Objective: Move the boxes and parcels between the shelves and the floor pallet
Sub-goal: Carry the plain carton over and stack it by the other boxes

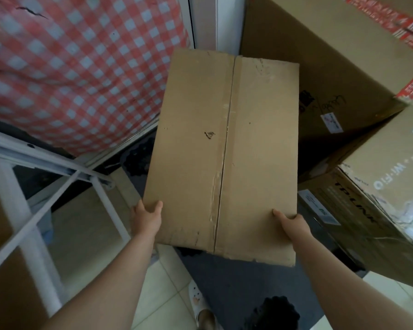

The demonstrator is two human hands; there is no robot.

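While both arms reach forward, the left hand and right hand grip the cardboard box by its near corners, thumbs on top.

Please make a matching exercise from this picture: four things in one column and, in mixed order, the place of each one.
Things:
1. plain box
2. checked cloth
3. TP-LINK box
4. white frame

Places:
A. lower right
B. centre, gripped by the left hand and right hand
C. lower left
D. upper left

Pairs: 1-B, 2-D, 3-A, 4-C
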